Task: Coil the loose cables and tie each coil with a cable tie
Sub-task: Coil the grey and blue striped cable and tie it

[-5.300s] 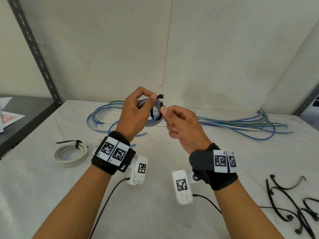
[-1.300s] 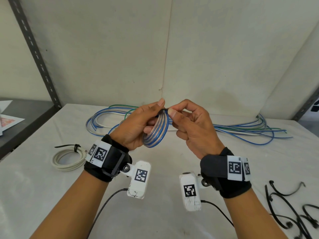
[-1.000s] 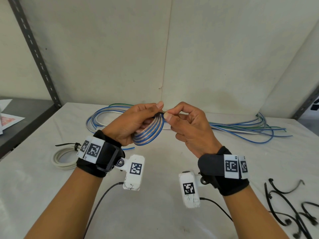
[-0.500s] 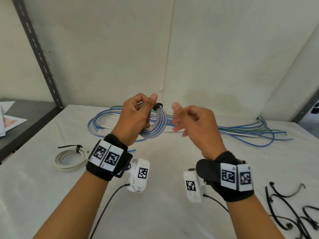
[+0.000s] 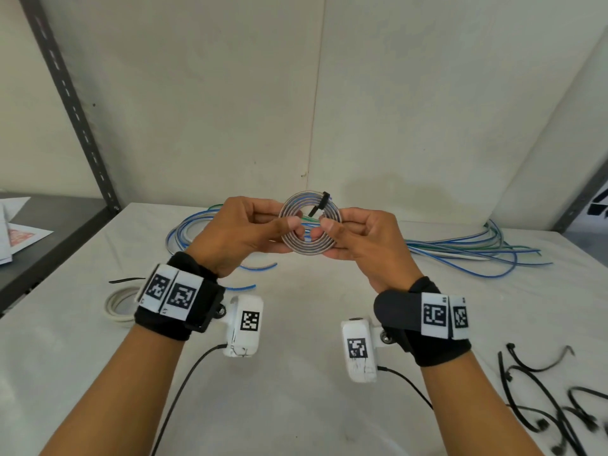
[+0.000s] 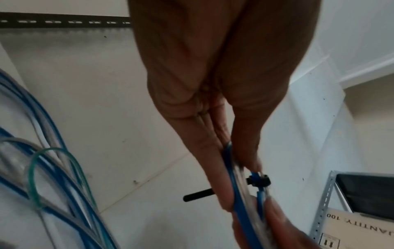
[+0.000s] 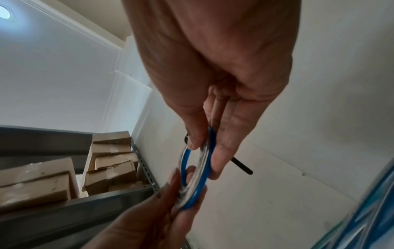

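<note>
storeroom: metal shelving, stacked cardboard boxes

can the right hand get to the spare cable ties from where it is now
Probably yes, once it lets go: the right hand is pinching the tied coil now, but the spare cable ties lie uncovered on the table on its own side.

both forearms reach forward, wrists raised side by side. the left hand and right hand face each other, each with a thumb-and-fingers grip pinching the same cable coil between them.
</note>
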The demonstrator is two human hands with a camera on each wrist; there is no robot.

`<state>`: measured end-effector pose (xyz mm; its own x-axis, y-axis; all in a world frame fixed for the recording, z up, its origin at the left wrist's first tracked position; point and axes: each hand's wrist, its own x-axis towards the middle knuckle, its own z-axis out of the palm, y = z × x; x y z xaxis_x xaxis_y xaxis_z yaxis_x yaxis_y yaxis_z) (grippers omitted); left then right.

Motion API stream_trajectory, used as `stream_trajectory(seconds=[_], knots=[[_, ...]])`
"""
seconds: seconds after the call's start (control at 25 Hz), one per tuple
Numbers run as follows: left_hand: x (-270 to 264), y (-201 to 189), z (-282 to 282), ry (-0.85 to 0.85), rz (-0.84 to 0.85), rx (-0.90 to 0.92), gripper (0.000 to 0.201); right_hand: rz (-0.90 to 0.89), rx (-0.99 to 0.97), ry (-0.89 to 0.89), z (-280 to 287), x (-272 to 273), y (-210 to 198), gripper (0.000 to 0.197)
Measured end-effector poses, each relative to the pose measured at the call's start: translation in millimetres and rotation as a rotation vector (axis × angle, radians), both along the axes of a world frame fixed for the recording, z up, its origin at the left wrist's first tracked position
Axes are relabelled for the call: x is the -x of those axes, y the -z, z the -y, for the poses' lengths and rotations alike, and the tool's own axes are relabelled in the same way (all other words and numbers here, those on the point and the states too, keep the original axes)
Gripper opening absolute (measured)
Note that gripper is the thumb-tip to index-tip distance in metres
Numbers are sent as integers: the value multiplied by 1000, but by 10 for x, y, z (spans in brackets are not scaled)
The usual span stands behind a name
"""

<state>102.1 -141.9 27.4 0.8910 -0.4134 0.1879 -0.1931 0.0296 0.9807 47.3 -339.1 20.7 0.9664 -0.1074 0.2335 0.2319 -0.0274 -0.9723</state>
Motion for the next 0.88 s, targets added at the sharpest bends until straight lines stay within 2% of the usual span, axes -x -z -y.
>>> stream_trajectory(seconds=[0.12, 0.28, 0.36, 0.44, 0.48, 0.56, 0.64, 0.72, 0.8, 0.88], knots=[[16, -14, -55, -44, -17, -25, 26, -6, -5, 18, -99, -12, 64, 9], [82, 60, -326, -127, -111, -41, 28, -94, 36, -51, -331, -83, 38, 10], [208, 190, -525, -285, -96, -48, 29, -103, 144, -21, -493, -140, -1, 15], [414, 326, -705, -473, -42, -43, 30, -33, 301, 13, -762, -159, -5, 16], [537, 372, -803, -515, -31, -44, 32, 21, 388, 13, -941, -143, 1, 16], [759, 434, -990, -474, -110, -11, 35, 124, 590, -48, -1277, -76, 21, 13], [926, 482, -1211, -348, -248, 46, 36, 177, 735, -262, -1560, 71, 35, 13], [975, 581, -1498, -284, -313, 66, 37, 126, 663, -406, -1697, 176, 39, 19], [966, 681, -1792, -284, -338, 15, 57, 24, 484, -369, -1696, 188, 53, 20], [932, 735, -2036, -268, -360, -90, 73, -52, 444, -290, -1667, 121, 109, 13]])
